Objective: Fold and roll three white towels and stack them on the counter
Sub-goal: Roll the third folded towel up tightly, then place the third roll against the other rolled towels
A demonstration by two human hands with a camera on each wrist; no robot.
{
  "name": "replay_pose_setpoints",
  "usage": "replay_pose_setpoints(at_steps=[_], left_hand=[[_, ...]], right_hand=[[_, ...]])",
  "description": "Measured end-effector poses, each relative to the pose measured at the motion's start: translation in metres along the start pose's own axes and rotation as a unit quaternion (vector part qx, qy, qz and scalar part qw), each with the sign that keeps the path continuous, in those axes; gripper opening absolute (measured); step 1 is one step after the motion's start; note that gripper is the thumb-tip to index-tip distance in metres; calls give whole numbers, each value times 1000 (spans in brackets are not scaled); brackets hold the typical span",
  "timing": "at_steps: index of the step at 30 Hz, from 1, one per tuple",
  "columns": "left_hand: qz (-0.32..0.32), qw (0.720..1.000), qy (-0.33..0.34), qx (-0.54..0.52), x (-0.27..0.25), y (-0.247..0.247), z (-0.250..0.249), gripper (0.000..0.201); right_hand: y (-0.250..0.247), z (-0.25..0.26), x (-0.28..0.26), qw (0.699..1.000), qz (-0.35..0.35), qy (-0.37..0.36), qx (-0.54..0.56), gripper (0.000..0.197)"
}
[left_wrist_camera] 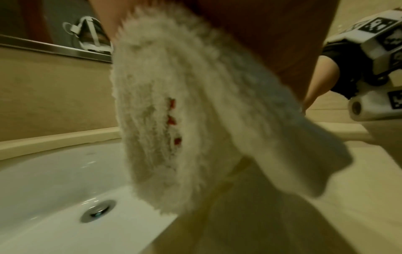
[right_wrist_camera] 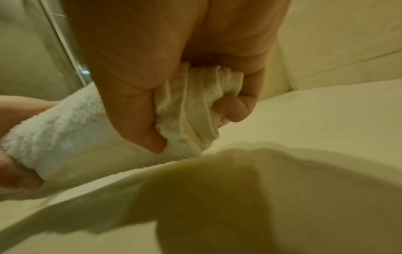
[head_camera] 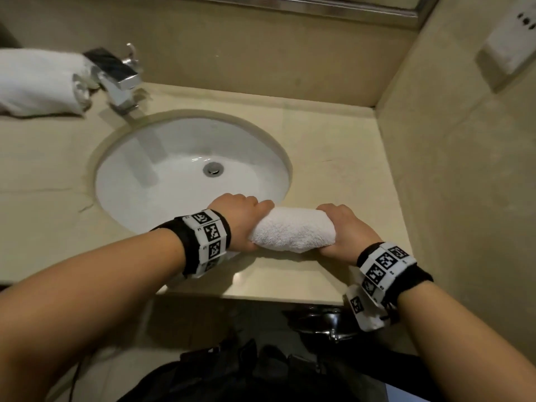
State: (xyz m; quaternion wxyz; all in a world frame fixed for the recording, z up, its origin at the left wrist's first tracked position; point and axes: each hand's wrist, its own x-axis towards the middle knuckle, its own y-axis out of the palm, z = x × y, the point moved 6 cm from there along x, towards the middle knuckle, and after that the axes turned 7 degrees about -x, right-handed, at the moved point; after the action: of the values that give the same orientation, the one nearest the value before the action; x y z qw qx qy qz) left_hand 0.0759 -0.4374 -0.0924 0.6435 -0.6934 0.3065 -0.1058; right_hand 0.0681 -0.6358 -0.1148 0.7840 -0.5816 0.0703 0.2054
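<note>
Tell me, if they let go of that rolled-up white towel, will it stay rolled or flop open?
Probably it loosens a bit: the rolled towel is soft, fluffy terry, and both the left hand and right hand grip its ends. A flap hangs loose in the left wrist view, so it looks floppy. Being round, it might roll toward the sink.

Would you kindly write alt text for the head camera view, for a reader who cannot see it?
Two hands grip a rolled white towel by its ends, the left hand and the right hand, at the front edge of a beige counter. Behind it are a white oval sink and a chrome faucet, with more rolled towels at far left.
</note>
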Motion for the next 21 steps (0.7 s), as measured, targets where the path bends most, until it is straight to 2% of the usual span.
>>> replay_pose_setpoints(at_steps=[5,10,13,18,21], left_hand=[[-5,999,-46,-16,-56,-7,47,80],[-12,996,-89,-9,-104,-22,131,84],[-18,993,-118,-1,-134,-30,216,83],[-13,985,-172,21,-176,-43,361,68],[0,980,-197,37,-187,-56,431,67]], right_hand=[[-1,70,7,999,-20,-49,-11,63],[-3,161,45,995,-52,-78,-44,70],[8,238,95,992,-66,-97,-46,71],[32,373,187,992,-60,-110,-34,67],[39,434,232,992,-58,-109,-19,67]])
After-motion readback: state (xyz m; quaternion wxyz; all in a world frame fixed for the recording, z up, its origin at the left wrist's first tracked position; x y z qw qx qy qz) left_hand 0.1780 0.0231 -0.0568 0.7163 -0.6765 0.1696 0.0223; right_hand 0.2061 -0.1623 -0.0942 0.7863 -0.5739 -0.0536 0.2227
